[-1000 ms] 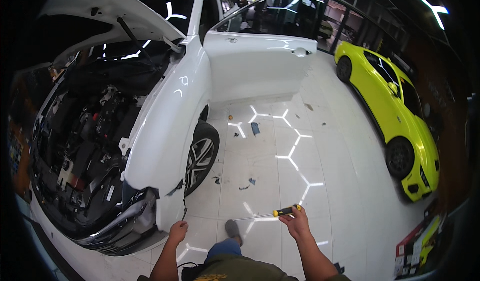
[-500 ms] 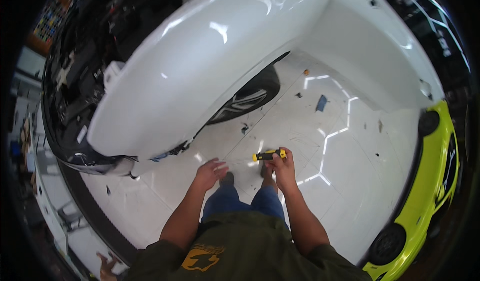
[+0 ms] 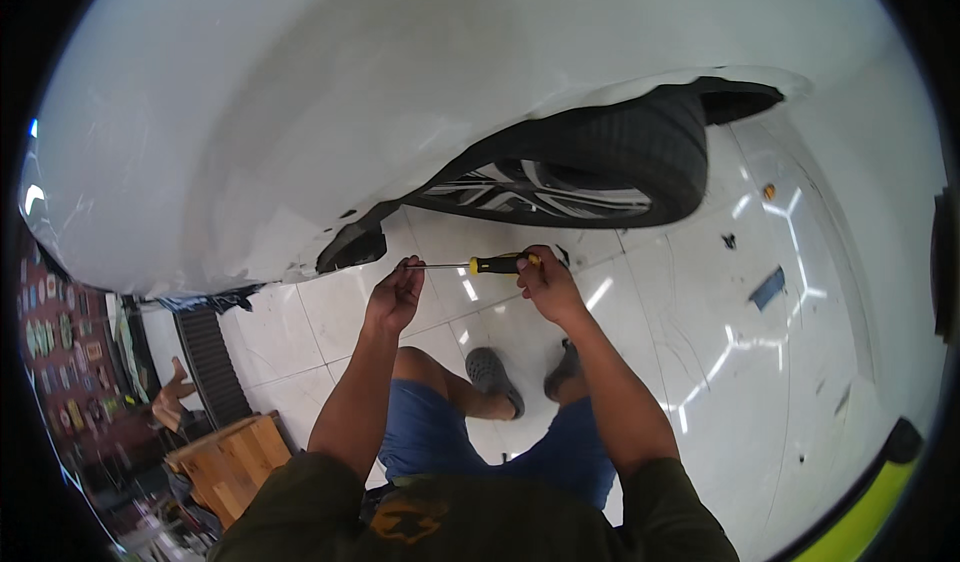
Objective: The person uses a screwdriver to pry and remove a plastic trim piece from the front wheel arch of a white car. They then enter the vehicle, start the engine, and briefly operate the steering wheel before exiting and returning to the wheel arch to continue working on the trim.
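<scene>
A yellow-and-black-handled screwdriver point(image 3: 480, 263) lies level just below the white car fender point(image 3: 330, 132), its handle gripped by the right hand point(image 3: 545, 284) while the left hand point(image 3: 397, 292) pinches the metal shaft's tip. Both forearms reach forward over the glossy white tiled floor point(image 3: 720, 332), with the black front tyre point(image 3: 590, 167) just beyond.

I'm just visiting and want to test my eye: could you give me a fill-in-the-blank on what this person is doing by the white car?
1. The right hand grips the yellow-and-black handle of a ____.
2. The left hand pinches the tool's thin metal ____.
3. Above the hands sits the car's front wheel, under a fender coloured ____.
4. The person stands on a glossy tiled floor wearing shorts coloured ____.

Missing words: screwdriver; shaft; white; blue
</scene>
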Available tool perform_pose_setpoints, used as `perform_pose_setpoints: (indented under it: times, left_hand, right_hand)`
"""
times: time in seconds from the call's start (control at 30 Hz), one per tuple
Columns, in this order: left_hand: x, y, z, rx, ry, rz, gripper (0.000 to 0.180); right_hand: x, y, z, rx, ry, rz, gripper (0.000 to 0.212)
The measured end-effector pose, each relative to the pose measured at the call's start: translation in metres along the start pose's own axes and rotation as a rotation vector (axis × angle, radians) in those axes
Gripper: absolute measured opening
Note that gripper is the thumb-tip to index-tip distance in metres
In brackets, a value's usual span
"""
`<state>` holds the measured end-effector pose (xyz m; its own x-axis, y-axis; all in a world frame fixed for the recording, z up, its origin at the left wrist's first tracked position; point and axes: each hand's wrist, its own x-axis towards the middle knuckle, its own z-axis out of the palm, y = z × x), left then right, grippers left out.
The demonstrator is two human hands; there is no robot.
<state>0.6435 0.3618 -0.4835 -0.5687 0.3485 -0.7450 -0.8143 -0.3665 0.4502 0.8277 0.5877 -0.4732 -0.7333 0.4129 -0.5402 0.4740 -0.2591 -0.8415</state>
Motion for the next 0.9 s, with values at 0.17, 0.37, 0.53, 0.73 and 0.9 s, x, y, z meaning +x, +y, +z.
perform_pose_setpoints:
  times: [0.17,0.37,0.53,0.73,0.9]
  left_hand:
    - [0.062,0.002,-0.035,-0.108,-0.136,0.222,0.017]
    - [0.089,-0.008,-0.060,-0.272,-0.152,0.539,0.018]
    - [0.080,-0.006,-0.061,-0.231,-0.109,0.569,0.020]
    - [0.091,0.006,-0.079,-0.149,-0.079,0.584,0.019]
    - [0.084,0.004,-0.048,-0.112,0.089,0.630,0.020]
  right_hand:
    - [0.086,0.048,0.022,0.038,-0.169,-0.216,0.036]
    - [0.131,0.032,0.049,-0.001,-0.313,-0.277,0.035]
    - [0.139,0.044,0.062,0.143,-0.380,-0.298,0.033]
    - [0.136,0.051,0.077,0.226,-0.414,-0.245,0.035]
    - [0.144,0.061,0.072,0.269,-0.435,-0.232,0.035]
